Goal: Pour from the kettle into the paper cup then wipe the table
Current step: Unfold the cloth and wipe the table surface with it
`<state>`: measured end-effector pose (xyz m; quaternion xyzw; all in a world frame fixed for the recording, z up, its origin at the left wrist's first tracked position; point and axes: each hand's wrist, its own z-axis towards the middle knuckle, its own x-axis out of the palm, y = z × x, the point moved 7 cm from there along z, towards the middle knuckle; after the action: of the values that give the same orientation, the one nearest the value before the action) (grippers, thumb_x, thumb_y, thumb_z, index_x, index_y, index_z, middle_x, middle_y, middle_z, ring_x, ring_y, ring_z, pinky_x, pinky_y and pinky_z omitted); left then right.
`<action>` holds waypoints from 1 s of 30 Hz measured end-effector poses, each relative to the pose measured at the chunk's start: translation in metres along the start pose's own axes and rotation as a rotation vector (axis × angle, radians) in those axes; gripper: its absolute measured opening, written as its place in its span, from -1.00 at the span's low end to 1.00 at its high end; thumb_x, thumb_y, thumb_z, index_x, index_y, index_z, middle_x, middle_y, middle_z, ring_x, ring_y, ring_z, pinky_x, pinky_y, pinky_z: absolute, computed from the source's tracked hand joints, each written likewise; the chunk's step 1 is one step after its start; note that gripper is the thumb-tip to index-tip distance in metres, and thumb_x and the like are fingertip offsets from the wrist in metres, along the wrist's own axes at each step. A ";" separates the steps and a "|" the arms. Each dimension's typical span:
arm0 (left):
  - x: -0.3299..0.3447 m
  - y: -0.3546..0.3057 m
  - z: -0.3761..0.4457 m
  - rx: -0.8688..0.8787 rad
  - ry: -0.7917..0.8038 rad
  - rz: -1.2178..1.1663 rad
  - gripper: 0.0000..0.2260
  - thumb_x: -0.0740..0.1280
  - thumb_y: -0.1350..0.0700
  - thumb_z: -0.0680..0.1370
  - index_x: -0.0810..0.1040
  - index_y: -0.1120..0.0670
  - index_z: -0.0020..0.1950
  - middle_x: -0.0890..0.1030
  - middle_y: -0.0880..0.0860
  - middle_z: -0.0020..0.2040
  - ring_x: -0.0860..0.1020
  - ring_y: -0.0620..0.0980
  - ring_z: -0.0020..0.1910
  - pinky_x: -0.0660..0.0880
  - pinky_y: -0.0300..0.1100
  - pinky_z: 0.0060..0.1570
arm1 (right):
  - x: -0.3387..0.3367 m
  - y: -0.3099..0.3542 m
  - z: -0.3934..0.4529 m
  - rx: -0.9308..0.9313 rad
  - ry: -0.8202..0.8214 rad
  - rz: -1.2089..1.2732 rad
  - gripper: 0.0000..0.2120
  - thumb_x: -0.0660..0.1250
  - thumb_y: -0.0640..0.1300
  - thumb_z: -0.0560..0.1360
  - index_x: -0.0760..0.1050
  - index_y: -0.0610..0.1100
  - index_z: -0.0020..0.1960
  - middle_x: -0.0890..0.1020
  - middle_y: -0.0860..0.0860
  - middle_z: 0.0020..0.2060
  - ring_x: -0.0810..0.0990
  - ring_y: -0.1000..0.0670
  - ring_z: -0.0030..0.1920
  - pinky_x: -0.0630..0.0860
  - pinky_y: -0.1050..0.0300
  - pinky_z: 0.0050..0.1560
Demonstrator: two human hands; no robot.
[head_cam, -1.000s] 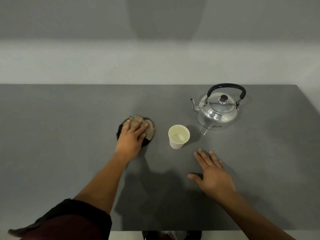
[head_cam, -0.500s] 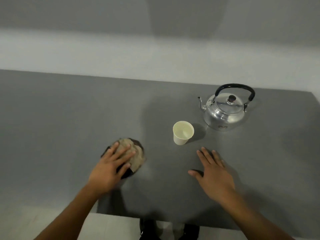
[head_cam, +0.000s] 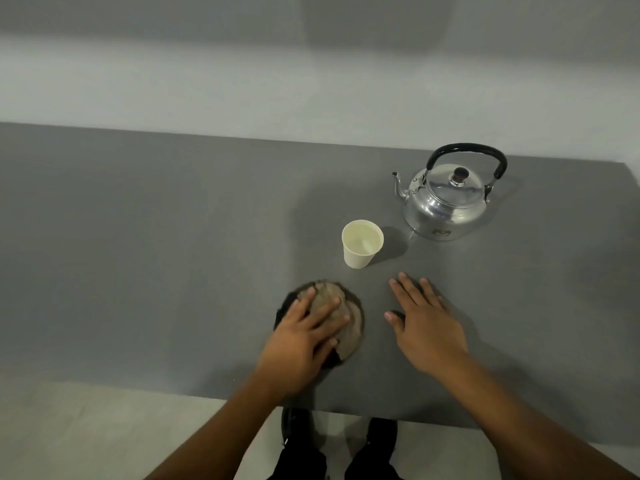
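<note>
A shiny metal kettle (head_cam: 446, 202) with a black handle stands upright at the back right of the grey table (head_cam: 138, 254), spout pointing left. A white paper cup (head_cam: 362, 247) with clear liquid inside stands in front of it to the left. My left hand (head_cam: 304, 337) presses flat on a bunched brown and black cloth (head_cam: 346, 323) near the table's front edge, below the cup. My right hand (head_cam: 426, 327) rests palm down on the table just right of the cloth, fingers spread, holding nothing.
The table's front edge (head_cam: 381, 415) runs close below my hands, with pale floor and my dark shoes beyond it. A light wall lies behind the table's far edge. The table's right edge is near the kettle.
My left hand has slid the cloth from beside the cup toward the front left, then right to a spot below the cup. My right hand stayed flat in place.
</note>
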<state>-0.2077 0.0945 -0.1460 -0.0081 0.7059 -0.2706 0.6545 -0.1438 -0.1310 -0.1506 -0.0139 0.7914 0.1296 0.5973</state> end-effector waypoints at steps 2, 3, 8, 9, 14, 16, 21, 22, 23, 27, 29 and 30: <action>0.006 -0.002 -0.038 0.030 0.017 0.021 -0.60 0.09 -0.15 0.71 0.23 -0.32 0.56 0.13 -0.26 0.62 -0.04 0.06 0.65 -0.02 0.06 0.61 | 0.001 -0.001 0.000 0.002 0.000 -0.008 -0.37 0.00 0.22 0.63 -0.06 0.10 0.64 -0.01 0.18 0.64 -0.05 -0.07 0.63 0.05 -0.06 0.58; 0.006 0.003 -0.057 0.037 0.023 0.041 -0.60 0.09 -0.16 0.71 0.20 -0.35 0.56 0.11 -0.29 0.62 -0.04 0.05 0.65 -0.04 0.02 0.61 | 0.001 -0.002 0.001 0.002 0.001 -0.011 -0.37 0.01 0.22 0.63 -0.06 0.10 0.64 -0.01 0.18 0.64 -0.04 -0.07 0.63 0.06 -0.06 0.58; -0.024 0.070 -0.097 -0.148 -0.019 0.035 -0.60 0.11 -0.19 0.68 0.25 -0.35 0.54 0.18 -0.27 0.61 0.02 0.03 0.65 0.00 -0.04 0.58 | -0.001 -0.001 0.002 0.000 -0.007 -0.024 -0.37 0.04 0.23 0.63 -0.01 0.09 0.64 0.03 0.18 0.64 -0.01 -0.08 0.63 0.09 -0.05 0.58; -0.029 0.081 -0.091 -0.222 -0.030 0.015 -0.60 0.10 -0.19 0.67 0.27 -0.34 0.53 0.18 -0.27 0.61 -0.01 0.02 0.65 0.00 -0.04 0.59 | -0.002 -0.001 0.002 0.001 -0.005 -0.027 -0.38 0.05 0.23 0.63 -0.01 0.09 0.64 0.03 0.18 0.64 -0.01 -0.08 0.63 0.09 -0.05 0.58; -0.032 0.073 -0.031 -0.395 -0.091 0.029 -0.58 0.06 -0.17 0.66 0.35 -0.25 0.52 0.26 -0.17 0.59 0.04 0.12 0.63 0.13 0.11 0.57 | -0.005 0.001 0.001 -0.002 -0.006 -0.035 -0.38 0.05 0.22 0.64 0.00 0.09 0.64 0.03 0.17 0.64 0.00 -0.08 0.63 0.11 -0.06 0.57; -0.021 0.050 -0.012 -0.330 -0.064 0.020 -0.59 0.07 -0.16 0.67 0.33 -0.26 0.53 0.23 -0.19 0.61 0.03 0.14 0.63 0.07 0.13 0.58 | -0.005 0.001 0.000 -0.008 -0.006 -0.043 -0.38 0.04 0.23 0.64 -0.01 0.09 0.64 0.03 0.17 0.64 0.00 -0.09 0.63 0.11 -0.06 0.57; 0.008 -0.015 -0.015 -0.085 0.003 -0.012 -0.61 0.12 -0.13 0.69 0.32 -0.26 0.54 0.21 -0.21 0.61 -0.02 0.12 0.65 0.01 0.14 0.59 | -0.003 0.000 0.000 -0.009 -0.012 -0.053 -0.38 0.01 0.25 0.64 -0.03 0.11 0.64 0.01 0.18 0.64 -0.01 -0.07 0.63 0.08 -0.05 0.56; 0.010 -0.022 -0.024 -0.044 0.014 -0.011 -0.62 0.13 -0.12 0.69 0.33 -0.26 0.53 0.20 -0.22 0.61 -0.03 0.10 0.65 -0.01 0.12 0.60 | -0.003 0.000 0.001 -0.006 -0.013 -0.046 -0.38 0.01 0.25 0.64 -0.03 0.11 0.64 0.01 0.18 0.64 -0.02 -0.07 0.63 0.08 -0.05 0.56; 0.011 -0.026 -0.034 -0.012 0.027 -0.008 -0.62 0.13 -0.12 0.70 0.33 -0.27 0.53 0.18 -0.25 0.61 -0.04 0.06 0.65 -0.04 0.08 0.60 | -0.002 -0.001 0.001 -0.002 -0.013 -0.034 -0.38 0.01 0.25 0.64 -0.03 0.12 0.64 0.01 0.19 0.63 -0.02 -0.07 0.63 0.08 -0.05 0.56; 0.003 -0.008 -0.081 0.015 0.083 0.023 -0.62 0.12 -0.16 0.70 0.24 -0.36 0.53 0.07 -0.35 0.61 -0.10 -0.02 0.65 -0.12 -0.05 0.61 | -0.001 -0.001 -0.001 0.005 -0.023 -0.009 -0.38 0.01 0.26 0.64 -0.01 0.12 0.63 0.02 0.19 0.63 -0.03 -0.06 0.63 0.09 -0.07 0.57; -0.007 0.011 -0.101 0.001 0.090 0.041 -0.61 0.11 -0.17 0.70 0.22 -0.36 0.54 0.09 -0.33 0.61 -0.06 0.00 0.65 -0.04 -0.03 0.59 | -0.001 0.000 -0.002 0.004 -0.024 0.004 -0.38 0.02 0.25 0.64 0.01 0.11 0.63 0.03 0.19 0.63 -0.02 -0.07 0.63 0.09 -0.07 0.58; -0.013 0.023 -0.110 -0.011 0.090 0.051 -0.61 0.10 -0.18 0.70 0.23 -0.35 0.54 0.12 -0.31 0.62 -0.03 0.01 0.65 0.01 -0.02 0.59 | -0.001 0.000 -0.002 0.006 -0.023 0.011 -0.38 0.03 0.25 0.64 0.01 0.11 0.63 0.04 0.18 0.63 -0.02 -0.07 0.63 0.09 -0.07 0.58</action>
<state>-0.2999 0.1601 -0.1437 0.0183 0.7361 -0.2499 0.6288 -0.1453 -0.1318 -0.1487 -0.0064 0.7849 0.1308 0.6056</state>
